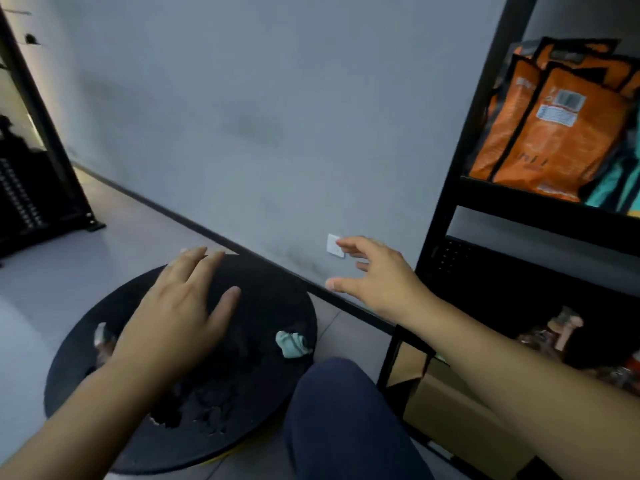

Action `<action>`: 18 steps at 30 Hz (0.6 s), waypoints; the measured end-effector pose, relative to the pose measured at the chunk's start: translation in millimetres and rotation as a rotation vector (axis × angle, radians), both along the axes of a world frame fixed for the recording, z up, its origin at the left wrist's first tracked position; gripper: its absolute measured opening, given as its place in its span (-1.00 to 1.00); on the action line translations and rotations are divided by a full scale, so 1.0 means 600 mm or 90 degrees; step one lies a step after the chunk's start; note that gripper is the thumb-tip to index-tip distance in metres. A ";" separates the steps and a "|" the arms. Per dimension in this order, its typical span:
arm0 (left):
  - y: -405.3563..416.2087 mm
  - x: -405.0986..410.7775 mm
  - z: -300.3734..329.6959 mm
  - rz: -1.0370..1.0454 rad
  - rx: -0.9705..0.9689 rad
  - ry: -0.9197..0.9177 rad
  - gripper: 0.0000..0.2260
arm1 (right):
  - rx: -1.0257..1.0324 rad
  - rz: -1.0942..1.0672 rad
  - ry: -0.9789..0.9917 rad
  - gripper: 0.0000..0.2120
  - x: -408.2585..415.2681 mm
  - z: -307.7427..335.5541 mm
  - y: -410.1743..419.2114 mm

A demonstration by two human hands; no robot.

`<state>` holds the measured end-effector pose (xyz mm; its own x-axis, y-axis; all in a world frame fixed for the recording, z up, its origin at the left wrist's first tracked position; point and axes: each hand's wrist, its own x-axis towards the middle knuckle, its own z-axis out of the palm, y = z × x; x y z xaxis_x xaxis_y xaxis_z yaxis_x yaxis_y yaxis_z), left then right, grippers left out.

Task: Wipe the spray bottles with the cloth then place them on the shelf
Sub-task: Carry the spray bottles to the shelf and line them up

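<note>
My left hand (180,317) hovers flat over a round black table (270,299), fingers spread, holding nothing. Beside its wrist a spray bottle head (102,337) pokes out, mostly hidden by my arm. A pale green spray head (292,342) lies on the table near its right edge. A dark crumpled cloth (211,400) lies on the table under my left forearm. My right hand (375,271) is held open in the air between the table and the black shelf (446,188), empty. On the lower shelf a spray bottle (564,327) stands in shadow.
Orange bags (554,119) fill the upper shelf level. A cardboard box (446,414) sits at the shelf's foot. My knee (346,420) in dark trousers is between table and shelf. A white wall socket (333,244) is behind my right fingers. A black rack (38,188) stands far left.
</note>
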<state>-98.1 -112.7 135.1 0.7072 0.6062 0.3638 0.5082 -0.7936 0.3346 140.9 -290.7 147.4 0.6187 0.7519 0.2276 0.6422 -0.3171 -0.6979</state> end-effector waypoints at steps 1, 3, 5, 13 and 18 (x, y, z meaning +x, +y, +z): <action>0.013 -0.014 -0.006 0.015 -0.004 0.005 -0.39 | -0.006 0.015 0.002 -0.32 -0.009 -0.004 0.020; 0.038 -0.040 -0.017 0.044 -0.016 0.010 -0.39 | -0.019 0.042 0.012 -0.33 -0.025 -0.013 0.060; 0.060 -0.063 -0.029 0.064 -0.020 0.011 -0.37 | -0.029 0.063 0.015 -0.34 -0.040 -0.024 0.097; 0.132 -0.136 -0.079 0.164 -0.062 0.015 -0.41 | -0.049 0.139 0.055 -0.31 -0.097 -0.085 0.230; 0.171 -0.162 -0.111 0.208 -0.089 0.014 -0.41 | -0.079 0.184 0.073 -0.33 -0.124 -0.130 0.303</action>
<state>-195.4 -10.4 68.7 0.4741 0.8447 0.2484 0.7363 -0.5350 0.4143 66.5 -108.8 69.3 0.3917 0.9179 0.0635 0.6372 -0.2208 -0.7384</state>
